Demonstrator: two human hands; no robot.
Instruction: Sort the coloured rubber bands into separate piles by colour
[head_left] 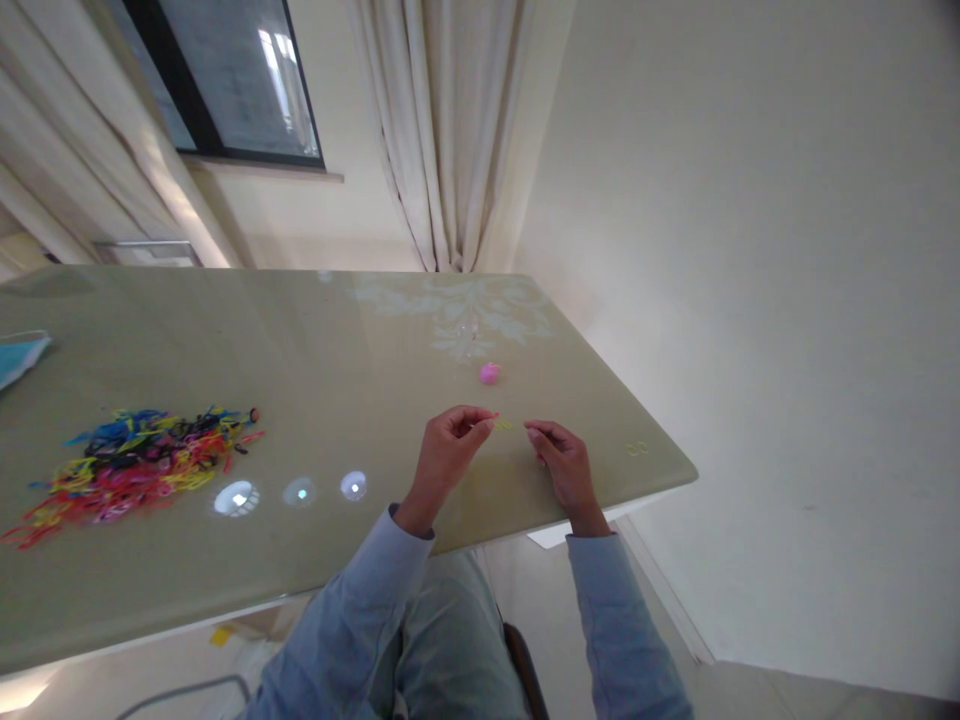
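Observation:
My left hand (450,450) is closed in a pinch over the table, with a small red rubber band (496,415) showing at its fingertips. Just past those fingertips are thin yellow rubber bands (505,425); whether they lie on the table or are held is unclear. A short gap to the right, my right hand (564,465) has thumb and forefinger pressed together; anything between them is too small to make out. Beyond both hands sits a small pink lump (490,373).
A heap of mixed-colour rubber bands (135,465) spreads over the left side of the glossy table (315,350). Small yellow bands (637,449) lie near the right corner. A blue face mask (19,358) rests at the far left edge. A wall (750,300) stands to the right.

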